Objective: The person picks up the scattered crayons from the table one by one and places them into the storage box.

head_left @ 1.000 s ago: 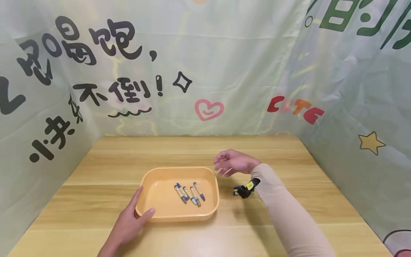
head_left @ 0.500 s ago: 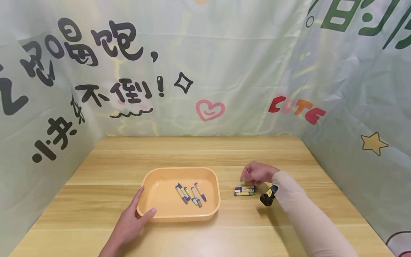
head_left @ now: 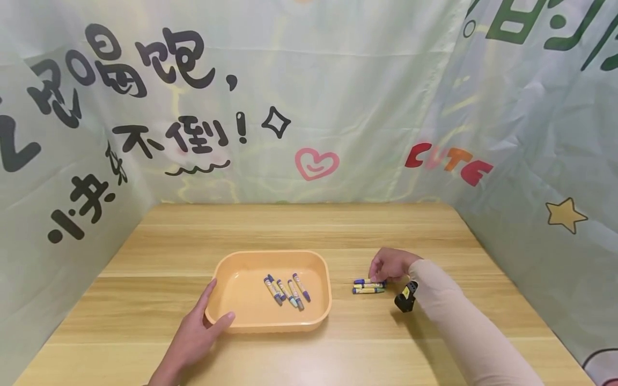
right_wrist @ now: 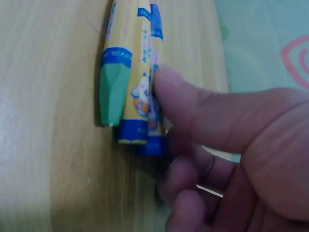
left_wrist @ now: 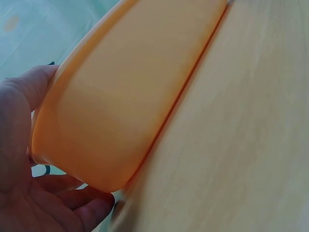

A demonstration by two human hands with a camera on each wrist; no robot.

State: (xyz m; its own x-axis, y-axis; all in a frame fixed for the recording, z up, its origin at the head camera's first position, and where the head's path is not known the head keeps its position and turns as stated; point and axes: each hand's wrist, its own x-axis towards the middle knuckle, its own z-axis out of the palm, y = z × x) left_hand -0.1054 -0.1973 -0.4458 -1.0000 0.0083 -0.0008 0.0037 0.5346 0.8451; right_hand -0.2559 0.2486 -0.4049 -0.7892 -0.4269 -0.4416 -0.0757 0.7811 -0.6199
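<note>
Tabletop point(head_left: 270, 356): pale wood grain. Cloth walls point(head_left: 357, 107): pale green, printed, behind and both sides. Three crayons point(head_left: 368, 286), right of centre, parallel, long axes left–right; nearest one's green tip points right. Right hand point(head_left: 395, 264): thumb at rearmost crayon point(head_left: 361, 281), fingers bent, firm hold cannot be told. Five crayons point(head_left: 295, 294), slanting to lower right, in orange tray point(head_left: 236, 308). Left hand point(head_left: 195, 332): fingers gripping tray's left end.
</note>
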